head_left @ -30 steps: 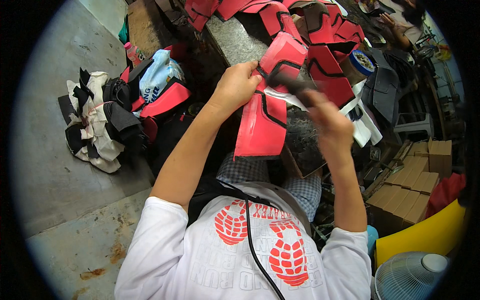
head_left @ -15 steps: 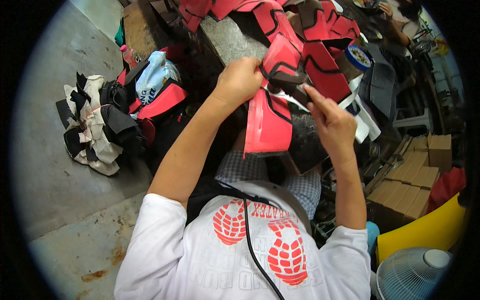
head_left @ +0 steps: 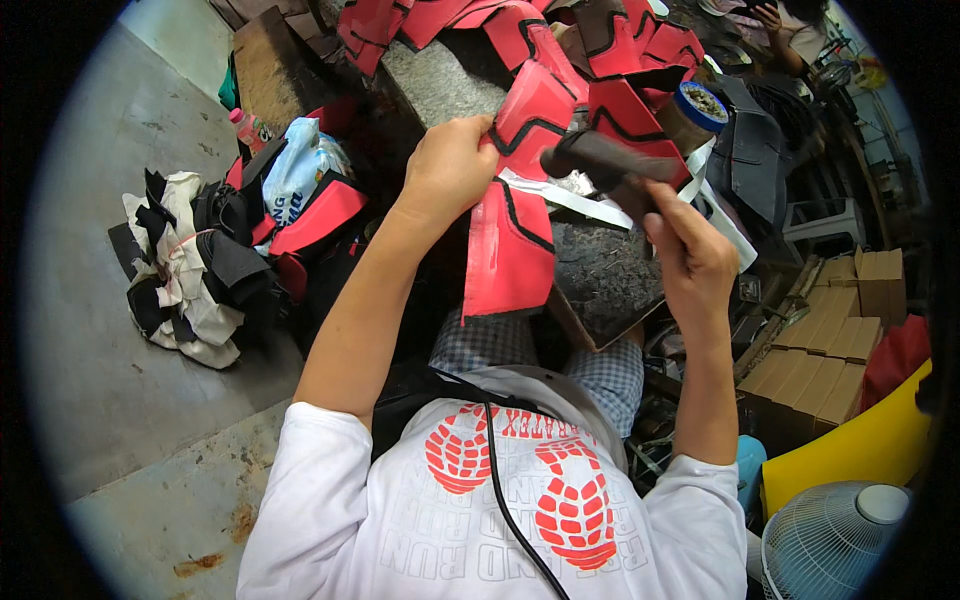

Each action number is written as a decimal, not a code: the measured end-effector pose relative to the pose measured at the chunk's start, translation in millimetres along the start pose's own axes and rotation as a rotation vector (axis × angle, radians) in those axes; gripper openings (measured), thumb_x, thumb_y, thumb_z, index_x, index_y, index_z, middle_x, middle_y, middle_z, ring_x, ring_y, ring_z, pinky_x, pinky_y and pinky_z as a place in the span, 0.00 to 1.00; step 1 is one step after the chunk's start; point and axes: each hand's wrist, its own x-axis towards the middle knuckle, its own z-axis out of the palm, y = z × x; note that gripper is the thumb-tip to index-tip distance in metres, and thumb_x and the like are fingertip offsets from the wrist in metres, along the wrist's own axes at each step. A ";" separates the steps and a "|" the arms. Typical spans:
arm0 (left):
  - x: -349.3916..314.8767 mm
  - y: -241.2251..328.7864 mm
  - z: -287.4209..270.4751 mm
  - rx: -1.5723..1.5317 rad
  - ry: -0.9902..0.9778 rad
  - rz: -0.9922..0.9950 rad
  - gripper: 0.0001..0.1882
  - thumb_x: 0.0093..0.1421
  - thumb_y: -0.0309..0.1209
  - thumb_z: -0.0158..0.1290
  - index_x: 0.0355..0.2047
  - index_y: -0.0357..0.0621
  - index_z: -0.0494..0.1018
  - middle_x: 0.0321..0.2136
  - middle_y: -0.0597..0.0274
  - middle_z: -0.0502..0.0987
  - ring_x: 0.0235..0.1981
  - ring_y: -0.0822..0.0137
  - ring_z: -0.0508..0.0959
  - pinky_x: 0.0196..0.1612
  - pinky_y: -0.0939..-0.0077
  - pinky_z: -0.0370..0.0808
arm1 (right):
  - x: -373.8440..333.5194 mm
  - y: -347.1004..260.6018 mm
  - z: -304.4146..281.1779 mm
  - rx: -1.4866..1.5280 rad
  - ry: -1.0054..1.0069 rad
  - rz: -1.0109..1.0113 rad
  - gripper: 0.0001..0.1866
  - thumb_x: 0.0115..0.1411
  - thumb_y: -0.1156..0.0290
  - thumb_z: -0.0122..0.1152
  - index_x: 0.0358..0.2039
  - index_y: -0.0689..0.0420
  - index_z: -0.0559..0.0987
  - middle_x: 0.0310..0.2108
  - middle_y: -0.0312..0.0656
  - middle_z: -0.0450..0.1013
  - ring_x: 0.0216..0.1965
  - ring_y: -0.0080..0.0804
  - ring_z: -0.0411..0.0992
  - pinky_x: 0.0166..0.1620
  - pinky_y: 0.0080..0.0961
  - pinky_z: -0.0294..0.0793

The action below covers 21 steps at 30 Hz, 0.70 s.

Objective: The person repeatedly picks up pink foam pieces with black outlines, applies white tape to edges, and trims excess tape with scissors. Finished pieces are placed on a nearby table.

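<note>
My left hand [head_left: 448, 168] pinches the edge of a red piece [head_left: 512, 255] with black trim, shaped like a shoe upper part. It hangs over the near edge of a dark work block [head_left: 605, 275]. My right hand [head_left: 693, 243] is closed round the handle of a dark hammer [head_left: 600, 158], slightly blurred. The hammer head is in the air, to the right of my left hand and apart from the piece. A white strip [head_left: 580, 203] runs from the red piece across the block. More red pieces [head_left: 535, 105] with black trim adjoin it, in a train running away from me.
A blue-lidded jar [head_left: 697, 112] stands at the right of the pieces. Fabric scraps [head_left: 190, 275] and a blue-white plastic bag [head_left: 300, 170] lie at left. Brown cartons [head_left: 815, 365], yellow sheeting [head_left: 850, 440] and a fan [head_left: 840, 545] are at right. Another person's hand [head_left: 768, 18] shows far right.
The hammer has come up and right, away from the red piece, with my right hand. My left hand, still on the piece, appears slightly farther left, as does the whole pile.
</note>
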 end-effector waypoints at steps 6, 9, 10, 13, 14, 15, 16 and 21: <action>-2.6 -11.6 2.2 -0.101 0.005 -0.009 0.22 0.54 0.28 0.51 0.49 0.31 0.74 0.37 0.39 0.81 0.40 0.54 0.83 0.45 0.68 0.75 | -10.8 14.4 25.5 0.032 -0.211 0.386 0.15 0.64 0.62 0.58 0.51 0.43 0.81 0.33 0.41 0.80 0.31 0.35 0.80 0.34 0.28 0.75; -6.3 -19.3 -1.5 -0.272 -0.003 -0.132 0.22 0.54 0.27 0.53 0.50 0.28 0.73 0.37 0.46 0.82 0.38 0.63 0.82 0.44 0.73 0.75 | -24.9 29.1 13.2 0.000 -0.046 0.116 0.16 0.62 0.62 0.60 0.51 0.41 0.81 0.31 0.40 0.80 0.29 0.36 0.78 0.32 0.29 0.74; -9.8 -21.6 -4.3 -0.357 0.055 -0.124 0.22 0.53 0.28 0.52 0.48 0.30 0.75 0.30 0.43 0.81 0.34 0.64 0.82 0.40 0.71 0.76 | -28.8 32.7 9.7 -0.083 0.049 -0.022 0.17 0.59 0.64 0.64 0.50 0.41 0.82 0.26 0.39 0.77 0.25 0.36 0.76 0.30 0.29 0.73; -17.6 -25.5 -15.1 -0.800 -0.009 -0.144 0.19 0.57 0.21 0.50 0.50 0.26 0.73 0.40 0.55 0.81 0.36 0.71 0.80 0.41 0.78 0.75 | -42.8 37.1 0.0 -0.211 0.024 -0.090 0.23 0.46 0.72 0.71 0.46 0.47 0.84 0.29 0.40 0.75 0.31 0.36 0.74 0.35 0.29 0.73; -19.8 -24.6 -17.3 -0.891 -0.027 -0.120 0.19 0.58 0.20 0.50 0.51 0.25 0.71 0.41 0.55 0.80 0.37 0.71 0.80 0.42 0.79 0.75 | -44.7 38.0 0.0 -0.225 0.008 -0.127 0.24 0.43 0.73 0.72 0.45 0.47 0.84 0.32 0.40 0.75 0.34 0.38 0.73 0.38 0.31 0.72; -21.8 -22.9 -19.0 -0.995 -0.044 -0.092 0.19 0.59 0.19 0.49 0.52 0.24 0.70 0.43 0.54 0.79 0.39 0.71 0.79 0.43 0.80 0.75 | -47.1 38.6 -1.0 -0.270 -0.048 -0.114 0.20 0.47 0.73 0.70 0.44 0.49 0.84 0.36 0.39 0.75 0.37 0.37 0.74 0.40 0.30 0.72; -23.7 -20.5 -20.2 -1.034 -0.059 -0.095 0.20 0.60 0.19 0.49 0.53 0.24 0.69 0.44 0.53 0.78 0.39 0.70 0.79 0.45 0.79 0.76 | -46.3 41.3 -3.1 -0.090 -0.024 -0.058 0.16 0.50 0.71 0.70 0.43 0.49 0.84 0.36 0.40 0.75 0.39 0.38 0.74 0.42 0.30 0.72; -28.6 -7.4 -23.4 -1.041 -0.074 -0.183 0.16 0.62 0.21 0.49 0.51 0.31 0.71 0.42 0.59 0.78 0.38 0.74 0.79 0.44 0.81 0.76 | -13.9 81.8 -40.0 -0.067 0.219 0.153 0.07 0.58 0.69 0.62 0.33 0.57 0.83 0.32 0.42 0.77 0.34 0.37 0.75 0.39 0.30 0.72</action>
